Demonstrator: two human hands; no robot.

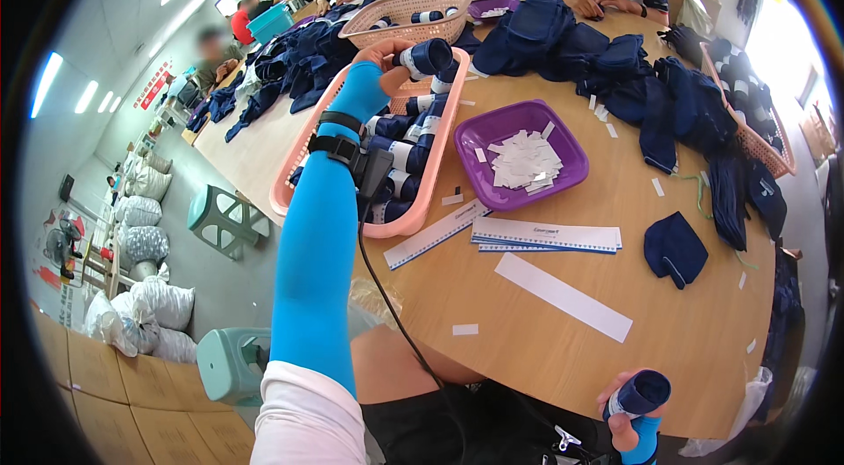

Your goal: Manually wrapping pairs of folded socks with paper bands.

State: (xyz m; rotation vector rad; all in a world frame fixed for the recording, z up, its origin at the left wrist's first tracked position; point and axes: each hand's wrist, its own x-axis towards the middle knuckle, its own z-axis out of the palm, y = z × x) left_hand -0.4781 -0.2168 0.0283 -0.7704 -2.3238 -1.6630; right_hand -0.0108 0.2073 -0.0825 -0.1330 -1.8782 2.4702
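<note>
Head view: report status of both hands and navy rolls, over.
Left hand: holding navy roll above pink basket. Right hand: holding second navy roll near table. Black cable off wrist device: possible snag.

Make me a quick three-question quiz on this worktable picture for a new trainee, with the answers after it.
1. True or false: the right hand is empty.
2. Multiple choice: what lies in the purple tray? A) wooden pegs B) white slips C) metal coins
3. Short answer: which of the person's hands is closer to the nearest pink basket?

Key:
1. False; it holds a navy roll.
2. B.
3. The left hand, which holds a second navy roll by the basket's far end.
</note>
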